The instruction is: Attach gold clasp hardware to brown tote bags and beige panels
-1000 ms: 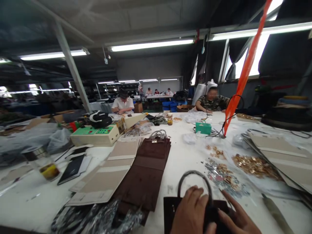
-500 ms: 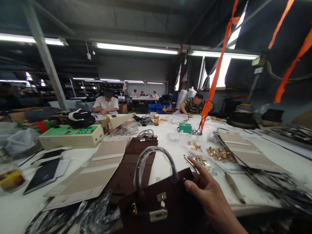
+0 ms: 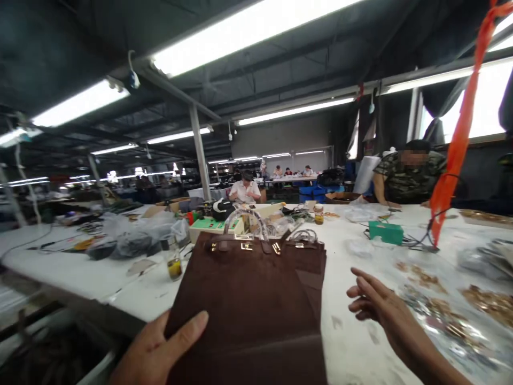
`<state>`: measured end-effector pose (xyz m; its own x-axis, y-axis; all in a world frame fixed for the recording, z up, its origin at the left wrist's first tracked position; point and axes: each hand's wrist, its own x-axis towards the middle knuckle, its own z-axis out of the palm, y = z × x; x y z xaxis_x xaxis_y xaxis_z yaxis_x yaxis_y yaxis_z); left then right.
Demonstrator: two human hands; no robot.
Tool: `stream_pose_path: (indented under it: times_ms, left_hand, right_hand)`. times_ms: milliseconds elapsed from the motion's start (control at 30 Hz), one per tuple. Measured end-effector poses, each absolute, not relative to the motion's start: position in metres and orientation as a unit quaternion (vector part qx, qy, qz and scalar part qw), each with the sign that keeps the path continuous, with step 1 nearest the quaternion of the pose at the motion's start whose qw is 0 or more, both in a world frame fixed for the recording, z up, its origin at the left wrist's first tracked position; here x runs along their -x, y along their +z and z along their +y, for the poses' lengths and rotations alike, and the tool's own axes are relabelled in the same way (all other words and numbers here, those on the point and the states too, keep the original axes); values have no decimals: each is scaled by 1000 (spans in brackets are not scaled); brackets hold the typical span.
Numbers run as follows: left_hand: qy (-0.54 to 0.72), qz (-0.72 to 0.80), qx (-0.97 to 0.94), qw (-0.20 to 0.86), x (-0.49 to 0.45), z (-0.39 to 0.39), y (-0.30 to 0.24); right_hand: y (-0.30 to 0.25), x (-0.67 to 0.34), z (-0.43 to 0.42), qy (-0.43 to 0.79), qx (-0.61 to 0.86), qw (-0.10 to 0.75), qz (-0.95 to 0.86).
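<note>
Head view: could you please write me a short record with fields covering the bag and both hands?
Left hand: grips the bag at its lower left edge, thumb on its front.
Right hand: open, over the table, apart from the bag.
Bag: brown, held up, gold clasps at top.
Nearby: fittings on the table to the right; green box farther back.

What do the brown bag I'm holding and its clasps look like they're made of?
The brown bag looks like suede or a felt-like fabric: matte, softly napped, no shine. The clasps look like polished gold-toned metal, since they glint brightly.
</note>
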<state>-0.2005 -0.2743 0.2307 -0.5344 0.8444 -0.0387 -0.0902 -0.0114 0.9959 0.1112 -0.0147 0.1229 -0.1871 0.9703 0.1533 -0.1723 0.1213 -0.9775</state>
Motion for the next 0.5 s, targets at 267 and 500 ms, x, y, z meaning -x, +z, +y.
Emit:
stream_pose_path:
  times_ms: [267,500]
  left_hand:
    - [388,802,-439,112,284,-215,325]
    - [146,872,-461,-70,323,-41,328]
  right_hand:
    - [37,-95,56,521,460,416,-587]
    - [-3,-91,112,505,475,390,-606]
